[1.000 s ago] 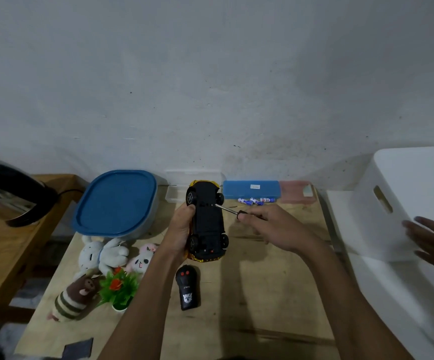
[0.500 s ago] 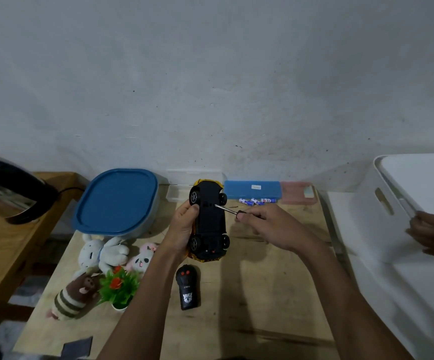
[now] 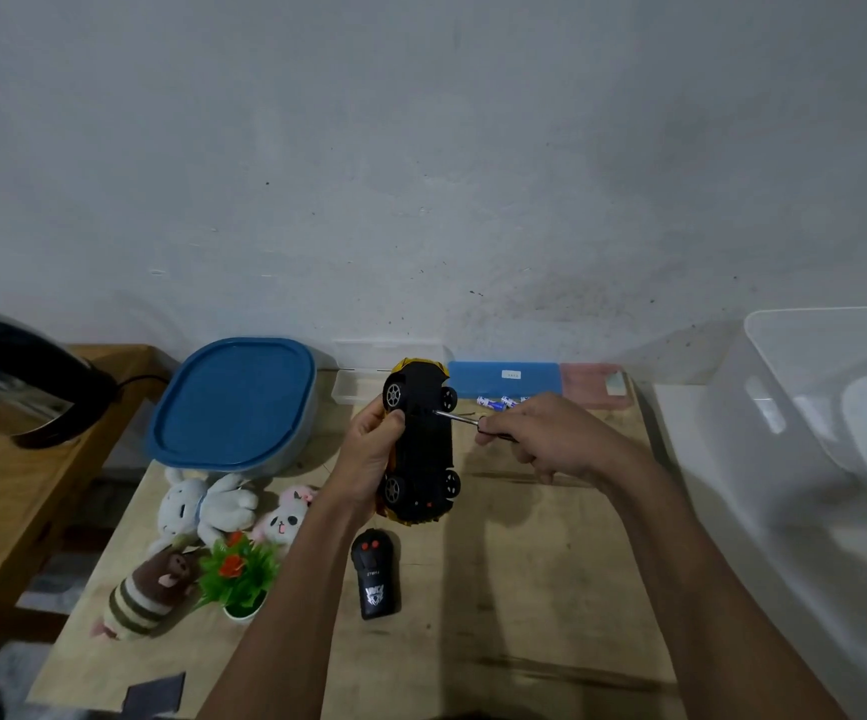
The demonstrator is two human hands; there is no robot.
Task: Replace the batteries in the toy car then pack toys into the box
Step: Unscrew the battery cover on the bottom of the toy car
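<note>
White bin (image 3: pixel 805 433) nearer now, beside plywood table (image 3: pixel 525 589); hands clasping upturned toy car (image 3: pixel 421 444) and screwdriver (image 3: pixel 460 418).

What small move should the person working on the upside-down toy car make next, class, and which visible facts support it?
Probably turn the screwdriver to loosen the battery cover screw. The left hand holds the toy car underside up, and the right hand has the tool's tip against that underside. No open cover shows, and the batteries lie on the table behind.
</note>
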